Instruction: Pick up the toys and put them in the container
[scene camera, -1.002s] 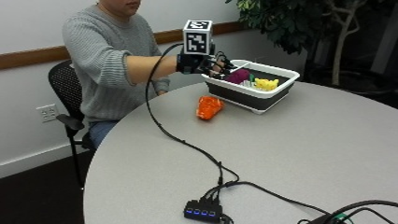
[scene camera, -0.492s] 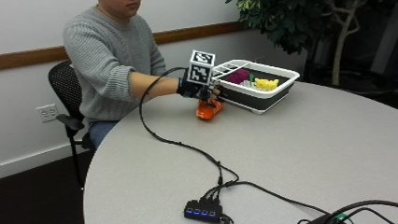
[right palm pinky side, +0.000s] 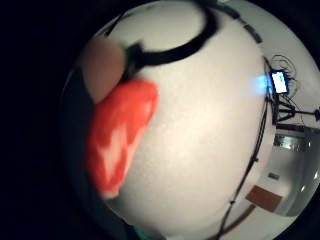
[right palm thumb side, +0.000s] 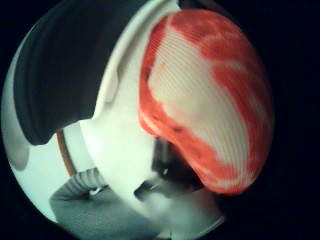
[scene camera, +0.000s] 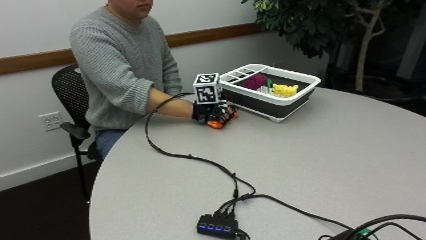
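The gloved right hand lies over the orange toy on the table, its fingers curled around it, just beside the white container holding other toys.

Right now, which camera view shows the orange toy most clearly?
The right thumb side palm view shows the orange toy best: it fills much of the picture, with its orange and white surface plain. The little finger side view shows only one side of it. The outside view shows a small part under the gloved right hand.
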